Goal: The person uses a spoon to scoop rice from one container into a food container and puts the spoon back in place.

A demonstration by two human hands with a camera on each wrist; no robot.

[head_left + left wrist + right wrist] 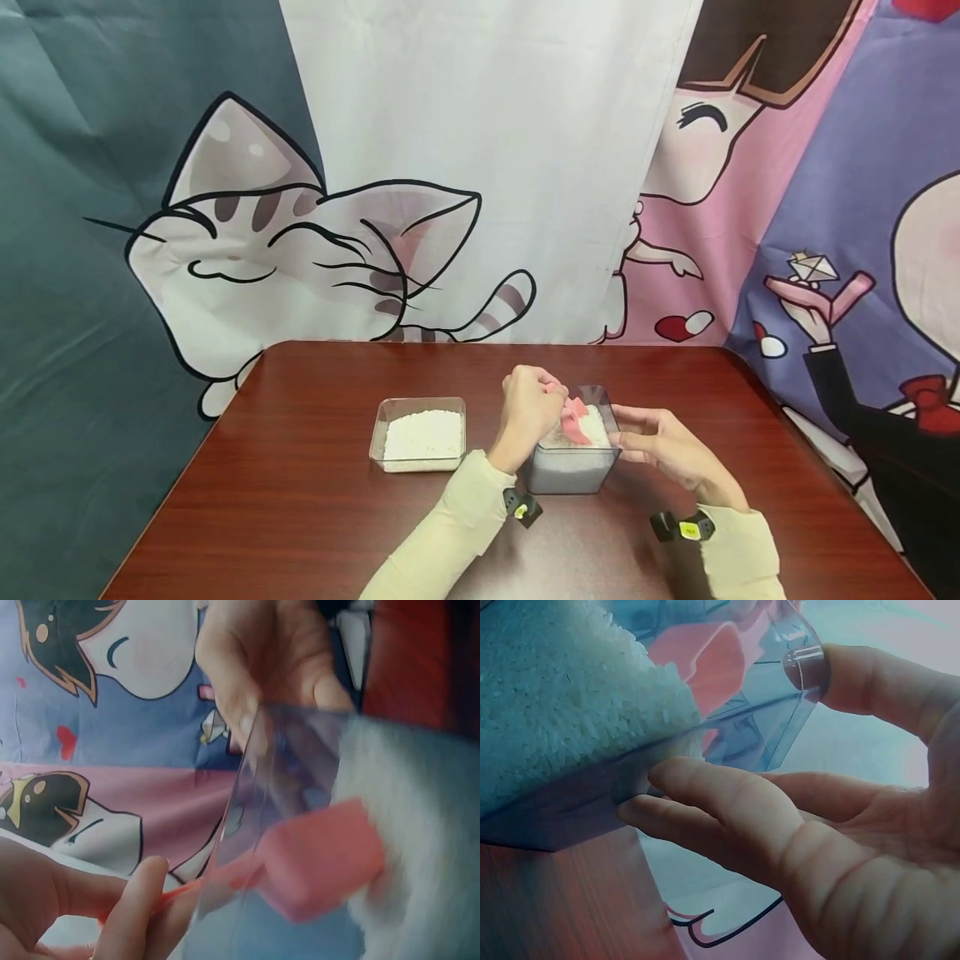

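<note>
My left hand [531, 408] pinches the thin handle of a pink scoop [322, 859] between thumb and fingers. The scoop's bowl sits inside a clear bluish container [572, 483], against the white rice [570, 705] heaped there. In the left wrist view the bowl shows through the see-through wall. At the container's right side, my right hand [671, 446] holds the rim and wall, thumb and fingers spread around a corner. Left of my left hand stands a shallow clear tray [380, 433] with a white grainy heap [423, 435] in it.
Both containers stand on a reddish-brown wooden table [285, 500]. Its far edge meets a printed cloth backdrop [510, 125] with cartoon figures. Each wrist wears a small strapped camera.
</note>
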